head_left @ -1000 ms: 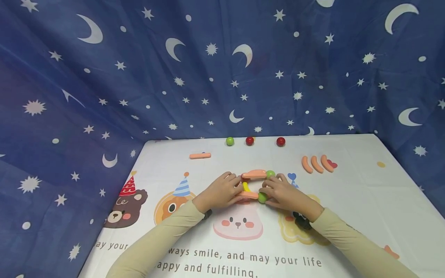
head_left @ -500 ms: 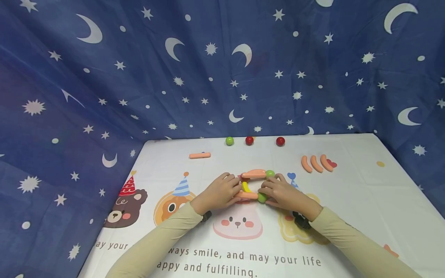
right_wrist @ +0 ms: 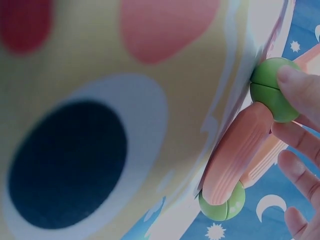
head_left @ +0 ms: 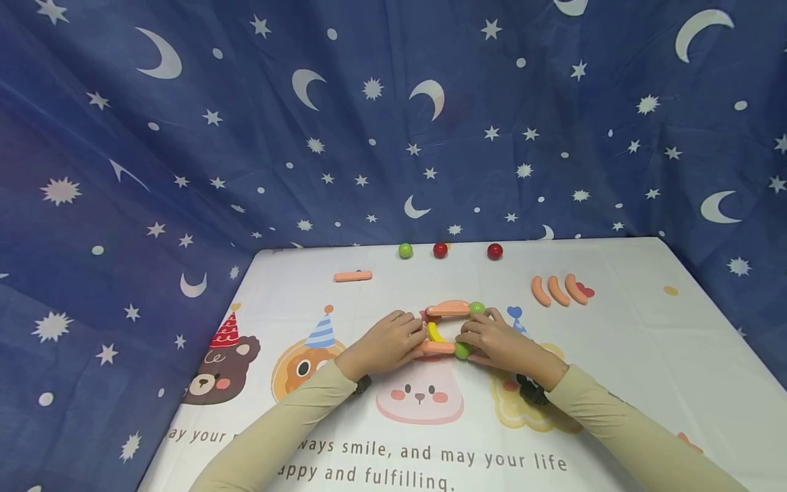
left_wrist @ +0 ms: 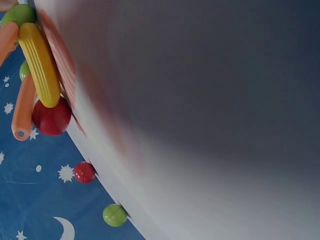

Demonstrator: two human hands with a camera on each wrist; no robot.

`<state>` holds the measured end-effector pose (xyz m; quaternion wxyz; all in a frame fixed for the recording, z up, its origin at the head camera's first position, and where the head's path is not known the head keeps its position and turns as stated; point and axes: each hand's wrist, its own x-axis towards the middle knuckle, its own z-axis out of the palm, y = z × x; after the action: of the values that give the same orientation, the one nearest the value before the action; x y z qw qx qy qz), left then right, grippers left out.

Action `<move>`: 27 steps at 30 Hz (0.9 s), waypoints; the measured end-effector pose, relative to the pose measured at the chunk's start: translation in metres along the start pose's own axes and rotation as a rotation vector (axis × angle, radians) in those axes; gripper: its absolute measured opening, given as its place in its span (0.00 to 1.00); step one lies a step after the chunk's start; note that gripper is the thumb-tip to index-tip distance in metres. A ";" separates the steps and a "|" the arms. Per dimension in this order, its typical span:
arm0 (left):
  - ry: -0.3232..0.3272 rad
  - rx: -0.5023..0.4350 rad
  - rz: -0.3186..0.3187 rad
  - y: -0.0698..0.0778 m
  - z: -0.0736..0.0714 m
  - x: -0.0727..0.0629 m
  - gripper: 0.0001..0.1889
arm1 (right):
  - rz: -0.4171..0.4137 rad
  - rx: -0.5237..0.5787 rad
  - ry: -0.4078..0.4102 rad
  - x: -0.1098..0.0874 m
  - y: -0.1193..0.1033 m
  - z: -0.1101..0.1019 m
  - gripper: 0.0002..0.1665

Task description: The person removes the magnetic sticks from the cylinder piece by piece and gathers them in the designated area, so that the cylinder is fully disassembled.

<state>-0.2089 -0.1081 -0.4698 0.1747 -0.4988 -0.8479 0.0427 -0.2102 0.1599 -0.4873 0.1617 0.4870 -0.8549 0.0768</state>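
Observation:
A four-sided frame of toy rods and balls lies between the hands in the head view. Its far side is an orange rod [head_left: 449, 309], running from a red ball [left_wrist: 51, 116] to a green ball [right_wrist: 222, 201]. A yellow curved rod [left_wrist: 40, 65] forms the left side, reaching a near-left green ball [left_wrist: 19, 14]. My left hand [head_left: 389, 343] holds that near-left corner; its grip is mostly hidden. My right hand [head_left: 503, 342] pinches the near-right green ball [right_wrist: 274, 90] between thumb and fingers. An orange curved rod [right_wrist: 238, 154] joins the two right-hand balls.
Along the table's back edge sit a loose green ball [head_left: 406, 251] and two red balls, one [head_left: 440, 250] left of the other [head_left: 494, 251]. A straight orange rod [head_left: 353, 276] lies back left. Three curved orange rods [head_left: 558, 291] lie back right. A blue patterned curtain [head_left: 369, 123] stands behind.

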 end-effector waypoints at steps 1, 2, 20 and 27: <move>0.001 -0.001 0.001 -0.001 0.001 0.000 0.13 | 0.000 0.000 -0.002 0.000 0.000 0.000 0.20; 0.005 -0.004 0.000 -0.002 0.002 0.000 0.13 | 0.002 0.000 -0.004 0.000 0.000 0.000 0.20; 0.113 -0.017 0.005 -0.021 0.012 -0.005 0.08 | -0.008 0.001 -0.005 0.000 0.001 0.002 0.20; 0.199 -0.035 -0.033 -0.033 0.005 -0.017 0.06 | -0.002 0.010 -0.014 0.000 0.000 0.000 0.21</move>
<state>-0.2308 -0.1388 -0.4708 0.2500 -0.4895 -0.8351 -0.0245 -0.2106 0.1598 -0.4873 0.1534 0.4893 -0.8550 0.0776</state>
